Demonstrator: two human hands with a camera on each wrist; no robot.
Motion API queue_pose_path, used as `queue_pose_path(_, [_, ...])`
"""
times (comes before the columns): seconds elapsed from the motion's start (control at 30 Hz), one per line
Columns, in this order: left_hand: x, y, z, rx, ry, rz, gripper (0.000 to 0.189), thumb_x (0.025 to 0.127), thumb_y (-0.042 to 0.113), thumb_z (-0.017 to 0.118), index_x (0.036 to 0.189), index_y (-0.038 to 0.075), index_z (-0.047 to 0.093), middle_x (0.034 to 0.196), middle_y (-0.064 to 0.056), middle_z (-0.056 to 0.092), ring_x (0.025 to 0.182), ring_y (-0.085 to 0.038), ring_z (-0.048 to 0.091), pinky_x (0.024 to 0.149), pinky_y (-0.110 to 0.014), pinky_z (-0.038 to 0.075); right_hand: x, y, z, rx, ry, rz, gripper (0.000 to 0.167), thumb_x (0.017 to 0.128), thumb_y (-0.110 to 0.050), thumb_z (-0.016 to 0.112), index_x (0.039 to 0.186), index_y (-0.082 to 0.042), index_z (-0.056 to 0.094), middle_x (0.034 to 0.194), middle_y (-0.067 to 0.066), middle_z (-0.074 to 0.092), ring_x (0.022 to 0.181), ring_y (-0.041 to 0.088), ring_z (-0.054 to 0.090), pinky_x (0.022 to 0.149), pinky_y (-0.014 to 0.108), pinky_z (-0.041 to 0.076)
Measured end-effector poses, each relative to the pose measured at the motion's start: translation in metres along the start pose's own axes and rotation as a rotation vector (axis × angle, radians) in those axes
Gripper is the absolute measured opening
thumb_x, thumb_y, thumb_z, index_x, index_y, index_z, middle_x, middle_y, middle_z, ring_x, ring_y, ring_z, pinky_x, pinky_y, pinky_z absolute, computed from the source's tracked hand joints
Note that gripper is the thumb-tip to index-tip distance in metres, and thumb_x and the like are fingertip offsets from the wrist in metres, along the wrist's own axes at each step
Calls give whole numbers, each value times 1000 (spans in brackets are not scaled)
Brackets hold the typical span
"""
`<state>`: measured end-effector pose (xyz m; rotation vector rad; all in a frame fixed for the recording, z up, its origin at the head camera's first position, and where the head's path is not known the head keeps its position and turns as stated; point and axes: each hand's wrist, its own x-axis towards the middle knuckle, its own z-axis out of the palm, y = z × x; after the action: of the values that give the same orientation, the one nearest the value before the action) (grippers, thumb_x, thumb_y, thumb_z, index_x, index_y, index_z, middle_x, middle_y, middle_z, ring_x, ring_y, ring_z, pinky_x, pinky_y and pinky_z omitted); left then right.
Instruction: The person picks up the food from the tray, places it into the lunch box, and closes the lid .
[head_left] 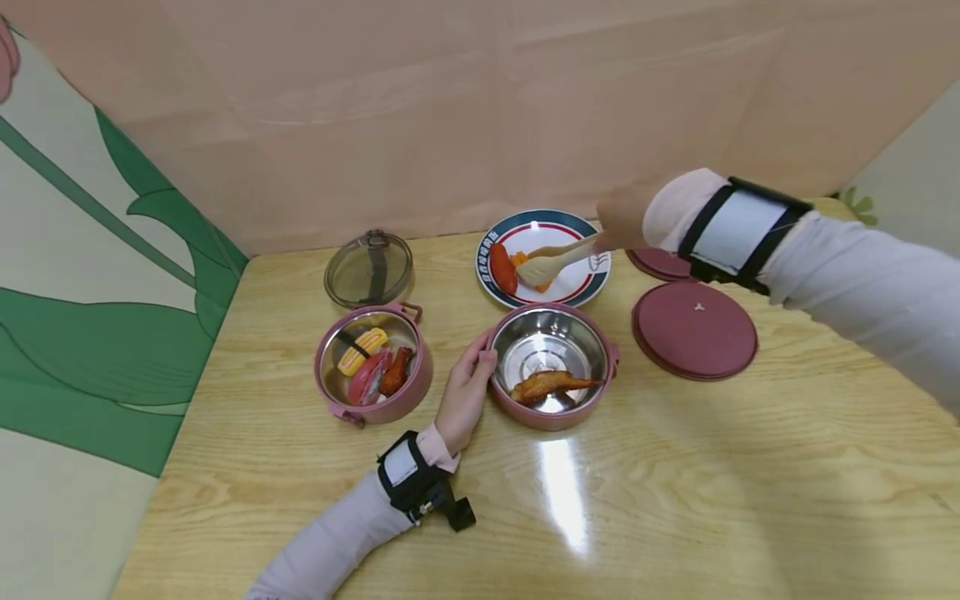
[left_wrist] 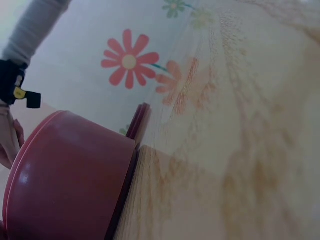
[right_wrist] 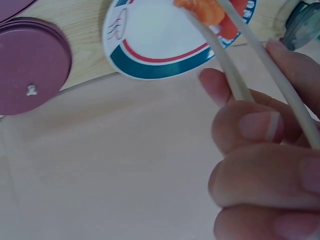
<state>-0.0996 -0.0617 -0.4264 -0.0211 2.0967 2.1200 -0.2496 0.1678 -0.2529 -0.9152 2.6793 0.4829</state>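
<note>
My left hand [head_left: 463, 398] holds the near-left side of a pink steel-lined pot [head_left: 551, 419], thumb at the rim. A brown chicken wing [head_left: 551, 386] lies inside it. In the left wrist view the pot's outer wall [left_wrist: 75, 175] fills the lower left. My right hand [head_left: 624, 218] grips pale tongs [head_left: 551, 267] over a white plate with a blue and red border [head_left: 585, 279]. Their tips reach orange food pieces [right_wrist: 207, 11] beside a red sausage-shaped piece [head_left: 502, 268]. Whether the tips pinch the orange food, I cannot tell.
A second pink pot [head_left: 412, 392] at left holds a yellow corn piece [head_left: 362, 352], a drumstick [head_left: 396, 372] and a reddish-pink item [head_left: 364, 382]. Behind it lies a see-through lid [head_left: 356, 271]. Dark pink lids [head_left: 697, 329] lie at right, under the right forearm's side.
</note>
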Motion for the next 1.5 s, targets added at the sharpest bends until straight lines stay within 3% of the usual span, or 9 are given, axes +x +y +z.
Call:
queue_pose_path(0.27, [0,1,1,-13,5,0,46,105,21,41,148,4,38,153,-11,38,144,-22,30,119,-38,24,-8,10,-1,147,-35,2,33,93,-30,62,81,0,70,62,1,60,53,14,51,49,26,39])
queue_pose_path(0.4, [1,0,1,-15,5,-11,46,105,22,42,148,5,39,153,-9,38,144,-21,29,119,-37,24,-10,13,-1,169,-35,-1,32,93,-28,63,80,0,71,61,1,60,53,14,51,50,26,40])
queue_pose_path(0.6, [0,0,2,-15,-5,0,46,105,23,41,148,5,38,153,-9,38,144,-21,29,119,-38,23,-16,20,1,117,11,-37,31,91,-30,63,73,-6,72,57,-3,58,52,14,49,51,27,38])
queue_pose_path(0.77, [-1,1,2,-12,-5,4,46,105,22,41,148,4,38,153,-10,37,144,-22,29,119,-38,24,-20,26,5,162,25,-70,27,90,-26,64,73,-7,73,56,-5,56,52,12,48,49,26,37])
queue_pose_path(1.07, [-2,1,1,-4,4,8,46,105,21,41,147,2,38,153,-11,37,144,-23,29,119,-39,24,-23,35,8,210,12,-59,23,91,-24,65,77,-8,75,55,-7,54,51,11,45,48,25,36])
queue_pose_path(1.23, [-1,1,2,-8,4,2,46,105,21,42,147,3,38,153,-10,38,144,-22,29,119,-38,24,-23,33,8,183,12,-42,25,90,-26,65,75,-8,73,56,-5,54,51,12,47,49,26,36])
queue_pose_path(1.37, [-1,1,1,-12,6,5,46,105,21,42,147,4,38,153,-10,37,144,-22,29,119,-38,24,-22,30,11,83,65,-80,26,88,-28,66,73,-8,70,58,-3,58,53,14,49,50,29,39])
queue_pose_path(1.5, [-1,1,0,-9,5,0,46,105,22,42,148,4,38,154,-10,37,144,-22,29,119,-38,23,-21,23,11,1,77,-66,33,89,-38,66,73,-9,69,58,-1,58,53,16,49,51,31,39])
